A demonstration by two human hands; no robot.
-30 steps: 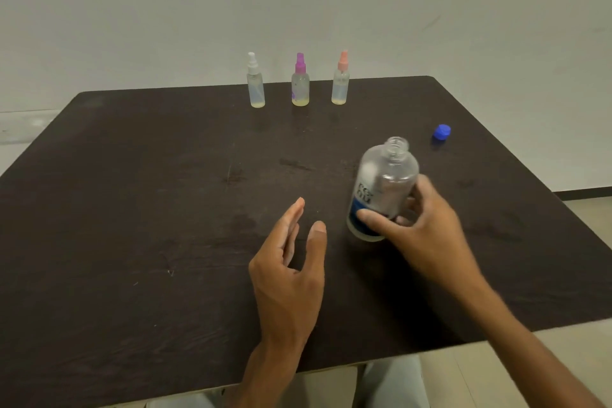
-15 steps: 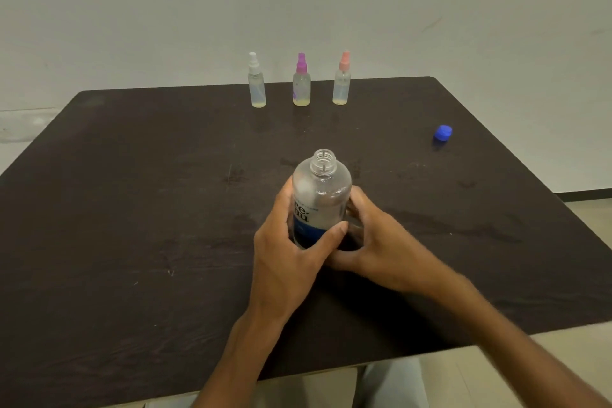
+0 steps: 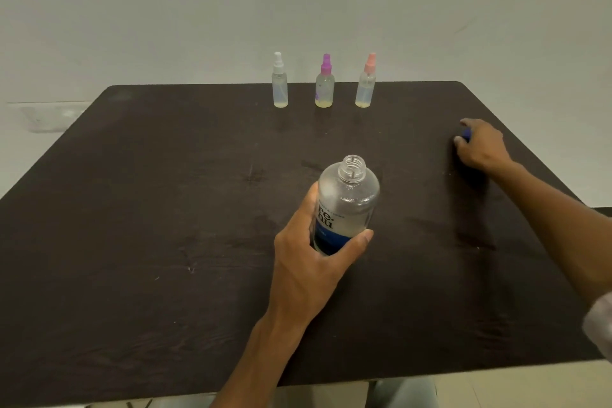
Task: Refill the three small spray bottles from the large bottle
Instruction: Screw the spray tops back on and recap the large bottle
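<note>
Dark wooden table (image 3: pixel 132 242) carries everything. Nearest its front edge, the left hand (image 3: pixel 311 262) wraps around a clear, uncapped large plastic bottle (image 3: pixel 346 202) with a blue-banded label reading "re·nu". Farther back by the table's right edge, the right hand (image 3: pixel 482 146) curls its fingers on a small blue cap (image 3: pixel 467 134). Along the table's far edge stand three small clear spray bottles, topped white (image 3: pixel 280 83), purple (image 3: pixel 325 84) and pink (image 3: pixel 366 83).
</note>
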